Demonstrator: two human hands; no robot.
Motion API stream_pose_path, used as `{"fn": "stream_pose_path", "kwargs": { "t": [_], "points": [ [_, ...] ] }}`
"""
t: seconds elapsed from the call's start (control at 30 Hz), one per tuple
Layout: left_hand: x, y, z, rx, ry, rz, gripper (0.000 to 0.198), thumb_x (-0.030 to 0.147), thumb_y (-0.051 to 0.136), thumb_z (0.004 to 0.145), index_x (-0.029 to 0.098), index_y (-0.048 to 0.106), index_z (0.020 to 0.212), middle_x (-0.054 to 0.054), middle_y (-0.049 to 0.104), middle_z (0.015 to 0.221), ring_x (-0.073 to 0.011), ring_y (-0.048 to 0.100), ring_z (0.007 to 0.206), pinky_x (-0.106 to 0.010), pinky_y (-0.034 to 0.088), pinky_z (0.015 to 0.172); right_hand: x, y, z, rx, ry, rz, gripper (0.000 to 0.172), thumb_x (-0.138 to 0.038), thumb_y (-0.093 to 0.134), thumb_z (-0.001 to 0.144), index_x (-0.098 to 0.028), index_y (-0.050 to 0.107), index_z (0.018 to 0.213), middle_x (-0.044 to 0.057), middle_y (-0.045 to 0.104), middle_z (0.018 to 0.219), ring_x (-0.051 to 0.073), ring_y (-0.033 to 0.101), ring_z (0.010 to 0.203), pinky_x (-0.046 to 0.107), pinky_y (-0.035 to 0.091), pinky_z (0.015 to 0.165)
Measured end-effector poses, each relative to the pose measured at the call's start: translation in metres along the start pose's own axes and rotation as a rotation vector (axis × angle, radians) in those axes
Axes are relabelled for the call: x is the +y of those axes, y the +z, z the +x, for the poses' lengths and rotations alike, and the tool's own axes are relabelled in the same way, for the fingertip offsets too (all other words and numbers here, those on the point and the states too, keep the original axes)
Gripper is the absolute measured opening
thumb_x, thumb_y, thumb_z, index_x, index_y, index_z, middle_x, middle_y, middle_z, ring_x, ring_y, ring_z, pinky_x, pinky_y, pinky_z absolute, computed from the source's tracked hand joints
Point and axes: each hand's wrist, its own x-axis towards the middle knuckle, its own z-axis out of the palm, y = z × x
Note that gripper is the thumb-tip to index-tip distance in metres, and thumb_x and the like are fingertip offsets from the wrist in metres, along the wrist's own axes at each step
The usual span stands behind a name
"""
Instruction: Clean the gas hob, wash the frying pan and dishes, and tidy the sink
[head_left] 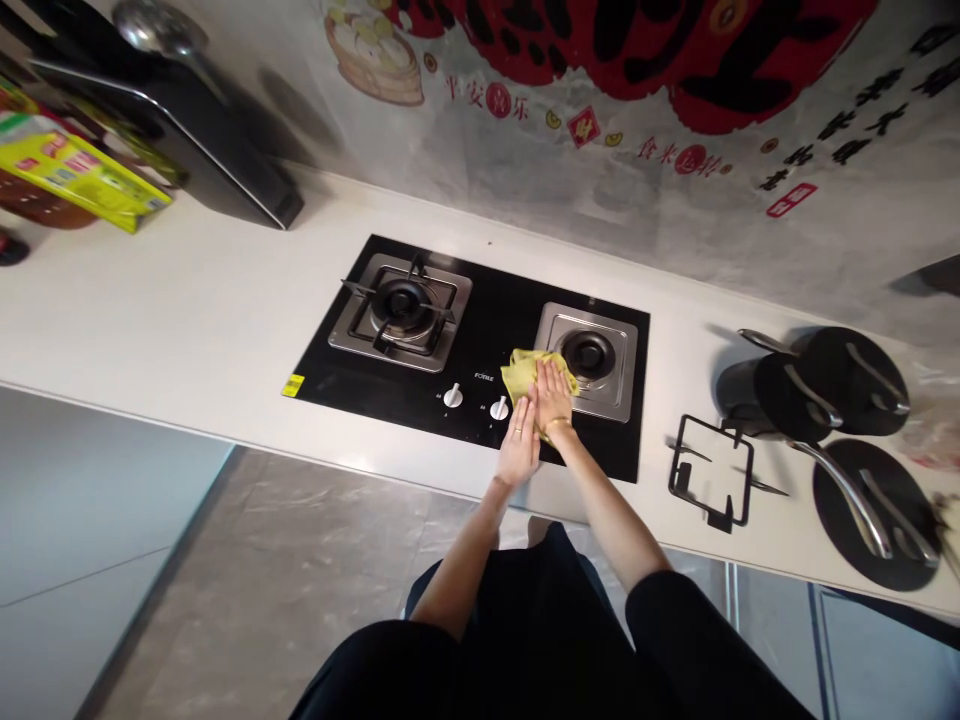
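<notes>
A single camera, worn on the person's head, gives the only view. It looks forward and steeply down from standing height, past the person's own body and arms at the bottom edge, onto the hob (517, 300) near the middle, within reach. The counter (187, 320) runs slantwise across; the wall (600, 200) fills the top, the floor (262, 580) the lower left.

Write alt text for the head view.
The right hand presses a yellow cloth onto a black gas hob beside its right burner, the left hand against it. A pan support lies on the white counter near black pans.
</notes>
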Motion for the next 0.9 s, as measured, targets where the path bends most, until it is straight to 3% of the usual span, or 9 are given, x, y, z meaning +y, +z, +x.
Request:
{"fn": "stream_pose_path", "kwargs": {
  "t": [0.13,0.27,0.4,0.6,0.73,0.8,0.9],
  "points": [
    [-0.008,-0.006,0.016,-0.075,0.078,0.077,0.059,0.028,0.028,0.096,0.005,0.014,0.149,-0.020,0.027,0.152,-0.0256,0.014,0.145,-0.049,0.029,0.113,0.032,-0.005,-0.054,0.018,-0.024,-0.023,0.055,-0.029,0.020,0.096,-0.009,0.031,0.146,0.010,0.031,0.152,0.021,0.020,0.143,0.041,0.014,0.118],
    [-0.008,-0.004,0.026,-0.201,0.141,0.169,0.059,0.031,0.033,0.095,0.003,0.023,0.147,-0.021,0.025,0.153,-0.0266,0.012,0.145,-0.046,0.026,0.115,0.076,-0.008,-0.081,0.098,0.202,-0.061,0.057,-0.029,0.020,0.095,-0.005,0.031,0.145,0.014,0.030,0.152,0.023,0.019,0.144,0.045,0.014,0.118],
    [-0.004,0.000,0.034,-0.235,0.143,0.237,0.060,0.032,0.035,0.095,0.003,0.026,0.146,-0.019,0.025,0.153,-0.0271,0.012,0.145,-0.045,0.023,0.116,0.122,-0.013,-0.068,0.127,0.331,-0.049,0.060,-0.031,0.016,0.094,-0.006,0.026,0.147,0.012,0.023,0.155,0.023,0.012,0.145,0.048,0.012,0.118],
    [-0.002,0.004,0.049,-0.180,0.021,0.245,0.066,0.038,0.035,0.095,0.003,0.019,0.148,-0.020,0.018,0.155,-0.0284,0.010,0.145,-0.047,0.023,0.115,0.175,-0.037,0.014,0.071,0.153,-0.108,0.061,-0.021,0.023,0.089,-0.007,0.022,0.149,0.009,0.017,0.157,0.022,0.006,0.146,0.045,0.010,0.119],
    [-0.004,0.006,0.049,-0.190,0.030,0.227,0.067,0.038,0.034,0.095,0.004,0.015,0.149,-0.019,0.018,0.155,-0.0273,0.011,0.145,-0.046,0.023,0.115,0.188,-0.048,0.053,0.052,0.129,-0.107,0.066,-0.019,0.030,0.086,-0.010,0.018,0.150,0.007,0.015,0.158,0.023,0.004,0.146,0.046,0.010,0.119],
    [-0.004,0.007,0.048,-0.181,0.027,0.224,0.067,0.038,0.034,0.095,0.003,0.015,0.149,-0.020,0.019,0.155,-0.0274,0.011,0.145,-0.046,0.023,0.115,0.183,-0.045,0.041,0.066,0.146,-0.087,0.063,-0.019,0.027,0.089,-0.009,0.017,0.150,0.009,0.016,0.157,0.023,0.004,0.146,0.047,0.010,0.119],
    [-0.005,0.008,0.047,-0.166,0.024,0.208,0.068,0.038,0.034,0.095,0.003,0.013,0.149,-0.020,0.019,0.155,-0.0277,0.012,0.145,-0.047,0.023,0.115,0.167,-0.035,-0.018,0.054,0.118,-0.074,0.057,-0.025,0.018,0.095,-0.006,0.020,0.149,0.010,0.018,0.157,0.023,0.005,0.146,0.045,0.011,0.119]
  ]
}}
